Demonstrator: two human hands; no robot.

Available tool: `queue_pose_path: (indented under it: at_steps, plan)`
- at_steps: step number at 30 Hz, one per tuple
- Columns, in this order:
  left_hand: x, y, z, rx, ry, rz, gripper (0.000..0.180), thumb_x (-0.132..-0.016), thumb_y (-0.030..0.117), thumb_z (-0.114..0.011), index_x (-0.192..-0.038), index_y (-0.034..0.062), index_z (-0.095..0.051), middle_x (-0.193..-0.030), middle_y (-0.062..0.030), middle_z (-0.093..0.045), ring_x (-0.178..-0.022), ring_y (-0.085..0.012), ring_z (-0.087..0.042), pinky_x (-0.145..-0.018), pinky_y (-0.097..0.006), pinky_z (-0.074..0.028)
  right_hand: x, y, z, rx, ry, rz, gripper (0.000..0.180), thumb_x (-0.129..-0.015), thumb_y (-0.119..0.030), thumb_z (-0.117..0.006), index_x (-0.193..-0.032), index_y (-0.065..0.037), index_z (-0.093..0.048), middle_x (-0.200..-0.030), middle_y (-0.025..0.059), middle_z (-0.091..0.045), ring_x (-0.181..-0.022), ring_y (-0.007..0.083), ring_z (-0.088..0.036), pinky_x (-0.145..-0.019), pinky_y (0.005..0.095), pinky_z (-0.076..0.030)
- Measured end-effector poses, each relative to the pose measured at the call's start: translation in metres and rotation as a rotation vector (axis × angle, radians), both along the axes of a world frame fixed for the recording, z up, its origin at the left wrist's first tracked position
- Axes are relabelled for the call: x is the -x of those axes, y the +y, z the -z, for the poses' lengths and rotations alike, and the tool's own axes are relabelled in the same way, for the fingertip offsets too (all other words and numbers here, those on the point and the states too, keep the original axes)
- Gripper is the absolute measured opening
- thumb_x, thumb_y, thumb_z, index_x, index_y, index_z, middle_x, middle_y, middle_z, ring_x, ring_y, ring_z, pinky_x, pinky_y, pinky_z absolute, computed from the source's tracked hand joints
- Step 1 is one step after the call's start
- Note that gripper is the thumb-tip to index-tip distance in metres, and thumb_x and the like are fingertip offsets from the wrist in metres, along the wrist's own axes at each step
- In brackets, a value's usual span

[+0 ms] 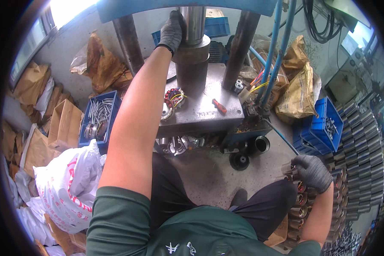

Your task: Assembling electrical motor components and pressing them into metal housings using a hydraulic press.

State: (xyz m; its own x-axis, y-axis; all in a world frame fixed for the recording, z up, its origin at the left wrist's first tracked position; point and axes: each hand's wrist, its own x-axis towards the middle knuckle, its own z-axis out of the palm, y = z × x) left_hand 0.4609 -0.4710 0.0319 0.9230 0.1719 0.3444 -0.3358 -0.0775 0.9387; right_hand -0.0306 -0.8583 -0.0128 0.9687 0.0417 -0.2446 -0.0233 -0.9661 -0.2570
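- Left hand [172,30], gloved in dark grey, laid on the press ram [193,21]; fingers [178,20] pressed together and curled round the shiny steel column, palm against its left flank.
- Just below those fingers, wider dark collar [192,48] of the ram, standing upright over the grey press table [205,106].
- Right hand [314,172], same kind of glove, low at the right beside the knee; fingers [302,164] curled and closed on a wound stator [291,170], copper coils showing at its end.
- Under and behind that hand, a row of further stators [297,205] stacked on end, touching one another.
- Beyond the right-hand fingers, outward, rows of grey metal housings [362,149] packed close.
- Down from the left fingertips, on the table's left edge, a stator with coloured wires [175,97] and a pale metal end cap [167,112] just beside it.
- Right of those, small red-handled tool [219,106] lying flat on the table, apart from both hands.
- Left of the forearm, blue bin [99,117] holding long bolts and round parts.
- Farther left, cardboard boxes [64,121] and a white printed sack [68,179].
- Above the right hand, blue crate [322,123] with small parts; brown paper bags [301,89] behind it.
- Between the two hands, on the floor, a black wheel-shaped part [239,161].
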Motion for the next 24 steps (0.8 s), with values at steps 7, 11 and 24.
queue_pose_path:
  at_steps: [7,11,24]
  plan:
    - [0.006,-0.001,0.0,0.045,0.003,0.086,0.078,-0.096,0.067,-0.036,-0.123,0.0029,-0.069,-0.118,-0.0197,-0.069,-0.113,-0.0294,-0.061,-0.105,-0.041,-0.042,-0.002,0.001,-0.002,-0.025,-0.007,0.038,0.016,-0.083,-0.016,-0.066,-0.094,-0.006,-0.072,-0.087,0.0194,-0.072,-0.086,0.039,-0.071,-0.079,0.0468,-0.056]
    - [-0.002,-0.003,0.002,-0.002,-0.016,-0.042,0.076,-0.096,0.067,-0.035,-0.118,0.0032,-0.07,-0.114,-0.0174,-0.07,-0.11,-0.028,-0.061,-0.104,-0.041,-0.043,-0.001,0.002,-0.002,0.057,0.053,-0.001,0.014,-0.083,-0.015,-0.065,-0.093,-0.006,-0.071,-0.085,0.0191,-0.071,-0.085,0.0391,-0.071,-0.078,0.0473,-0.056]
    - [-0.003,-0.002,0.003,0.059,0.021,0.034,0.078,-0.099,0.068,-0.032,-0.123,0.0034,-0.07,-0.115,-0.0185,-0.07,-0.11,-0.0284,-0.063,-0.104,-0.04,-0.043,-0.006,0.004,-0.012,-0.011,0.055,0.103,0.014,-0.088,-0.015,-0.065,-0.096,-0.005,-0.072,-0.086,0.0193,-0.07,-0.085,0.0376,-0.07,-0.076,0.0433,-0.056]
